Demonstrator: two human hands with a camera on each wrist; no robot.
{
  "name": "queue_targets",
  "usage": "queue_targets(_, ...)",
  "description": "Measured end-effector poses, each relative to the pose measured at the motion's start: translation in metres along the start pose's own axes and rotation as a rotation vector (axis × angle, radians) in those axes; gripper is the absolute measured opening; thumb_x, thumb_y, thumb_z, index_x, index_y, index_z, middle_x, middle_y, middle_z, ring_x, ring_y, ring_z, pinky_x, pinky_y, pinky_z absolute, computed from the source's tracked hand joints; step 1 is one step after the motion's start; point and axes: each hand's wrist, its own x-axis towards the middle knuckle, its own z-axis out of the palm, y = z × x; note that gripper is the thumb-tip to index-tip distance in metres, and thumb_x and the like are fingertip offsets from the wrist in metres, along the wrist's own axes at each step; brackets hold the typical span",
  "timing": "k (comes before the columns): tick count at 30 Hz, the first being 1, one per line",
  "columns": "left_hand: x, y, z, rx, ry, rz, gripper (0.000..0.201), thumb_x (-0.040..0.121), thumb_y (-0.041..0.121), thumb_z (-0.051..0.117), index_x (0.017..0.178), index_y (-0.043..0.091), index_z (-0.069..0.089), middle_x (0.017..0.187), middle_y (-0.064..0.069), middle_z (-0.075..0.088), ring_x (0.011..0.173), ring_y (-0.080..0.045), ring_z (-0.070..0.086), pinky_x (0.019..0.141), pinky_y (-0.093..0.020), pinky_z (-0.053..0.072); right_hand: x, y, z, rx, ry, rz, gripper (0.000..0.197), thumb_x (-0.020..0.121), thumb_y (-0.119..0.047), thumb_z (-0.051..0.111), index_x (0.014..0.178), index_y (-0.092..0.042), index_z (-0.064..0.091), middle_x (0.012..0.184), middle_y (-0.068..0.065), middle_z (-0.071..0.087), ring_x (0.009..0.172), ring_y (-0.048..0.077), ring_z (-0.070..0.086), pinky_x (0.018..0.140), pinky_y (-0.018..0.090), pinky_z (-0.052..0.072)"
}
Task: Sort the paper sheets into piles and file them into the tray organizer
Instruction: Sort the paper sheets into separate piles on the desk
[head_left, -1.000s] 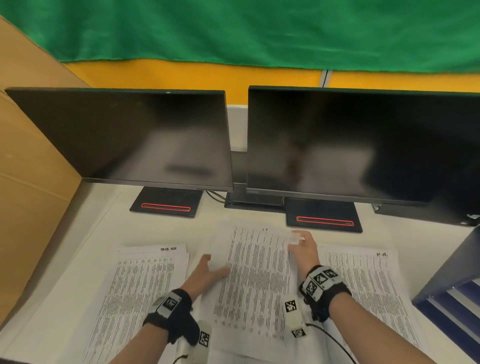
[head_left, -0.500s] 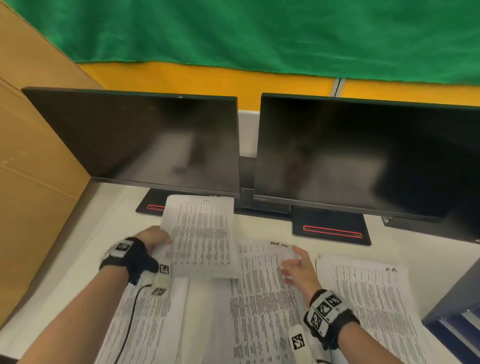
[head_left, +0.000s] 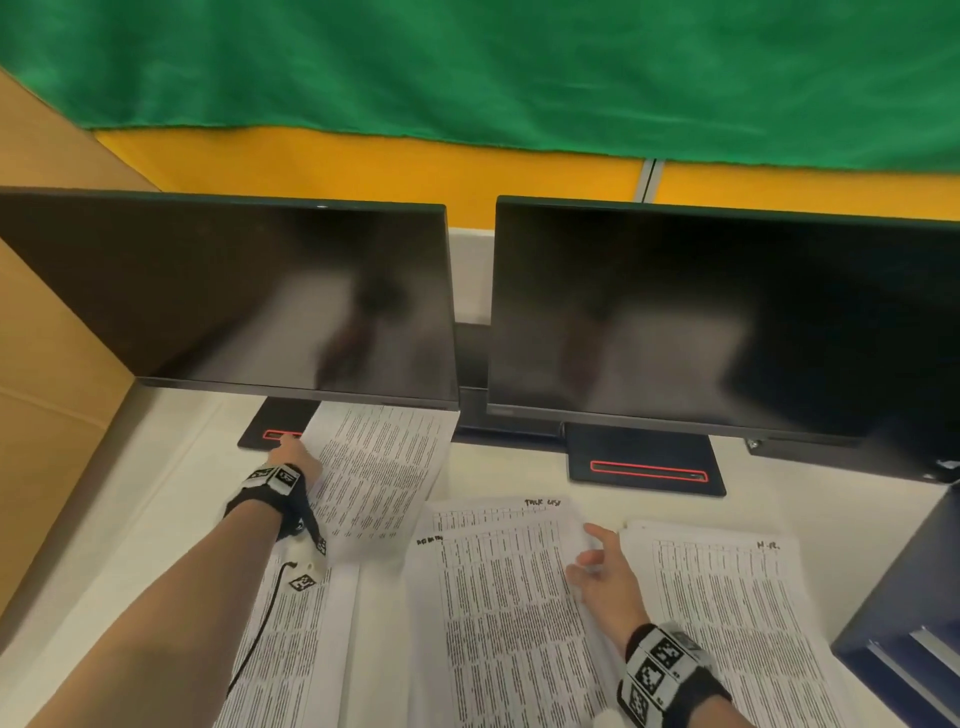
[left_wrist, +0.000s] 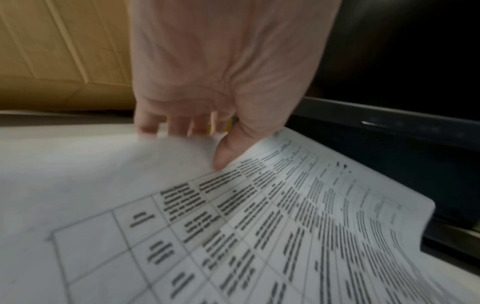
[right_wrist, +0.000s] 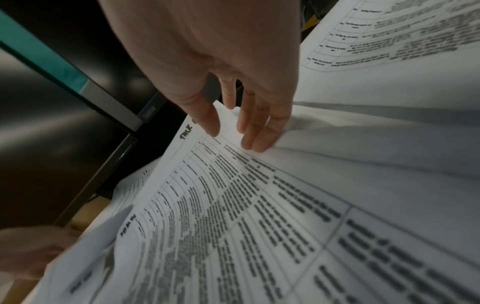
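The left hand (left_wrist: 228, 86) pinches a white printed paper sheet ruled with a text-filled table (head_left: 382, 467) at its left edge, thumb (left_wrist: 228, 154) on the printed face and the other fingers beneath. From that pinch the sheet runs rightward and away, unsupported, its far corner over the black monitor base with the red strip (head_left: 270, 434); its near end overhangs the left pile of printed sheets (head_left: 291, 649). The right hand (head_left: 605, 577) lies with relaxed, nearly straight fingers (right_wrist: 259, 131) on the right edge of the middle pile of printed sheets (head_left: 498, 613), gripping nothing; just right of those fingertips lies the right pile, marked by hand at its top corner (head_left: 727, 597). A single sheet is probably light, limp and slippery, bowing away from any one-sided hold. Taking it at an edge midpoint or with both hands should keep it flat for the dark blue tray organizer (head_left: 904, 639).
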Motion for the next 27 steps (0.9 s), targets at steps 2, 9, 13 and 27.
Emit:
queue_targets(2, -0.006, 0.001, 0.008, 0.1, 0.079, -0.039, 0.075, 0.085, 0.019, 0.058, 0.145, 0.004, 0.014, 0.146, -0.023, 0.032, 0.132, -0.038, 0.036, 0.111, -0.056, 0.027, -0.001, 0.002, -0.001, -0.11, 0.054, -0.015, 0.053, 0.084, -0.004, 0.06, 0.132, -0.018, 0.042, 0.109, 0.009, 0.051, 0.092, 0.019, 0.056, 0.079, 0.026, 0.049)
queue_targets(9, -0.113, 0.042, 0.057, 0.387, 0.413, 0.569, 0.055, 0.082, 0.014, 0.049, 0.135, 0.021, 0.037, 0.134, -0.005, 0.045, 0.123, -0.023, 0.041, 0.11, -0.051, 0.025, -0.001, 0.007, 0.0, -0.356, 0.046, 0.04, 0.046, 0.085, -0.011, 0.056, 0.129, -0.017, 0.044, 0.121, 0.01, 0.041, 0.1, 0.024, 0.055, 0.094, 0.033, 0.047)
queue_targets(13, -0.158, 0.059, 0.105, 0.222, 0.135, 1.04, 0.031, 0.09, 0.024, 0.049, 0.122, 0.023, 0.048, 0.117, 0.004, 0.049, 0.103, -0.013, 0.047, 0.099, -0.033, 0.04, -0.005, 0.007, 0.0, -0.404, 0.029, 0.043, 0.044, 0.085, -0.012, 0.054, 0.128, -0.017, 0.043, 0.122, 0.009, 0.041, 0.102, 0.025, 0.055, 0.094, 0.035, 0.047)
queue_targets(27, -0.172, 0.047, 0.133, 0.228, -0.02, 1.145, 0.022, 0.097, 0.023, 0.045, 0.08, 0.013, 0.055, 0.073, 0.0, 0.053, 0.069, -0.019, 0.053, 0.07, -0.024, 0.039, -0.017, 0.006, -0.013, -0.267, 0.104, -0.104, 0.027, 0.085, -0.023, 0.063, 0.11, -0.019, 0.052, 0.108, 0.004, 0.053, 0.089, 0.016, 0.056, 0.075, 0.025, 0.042)
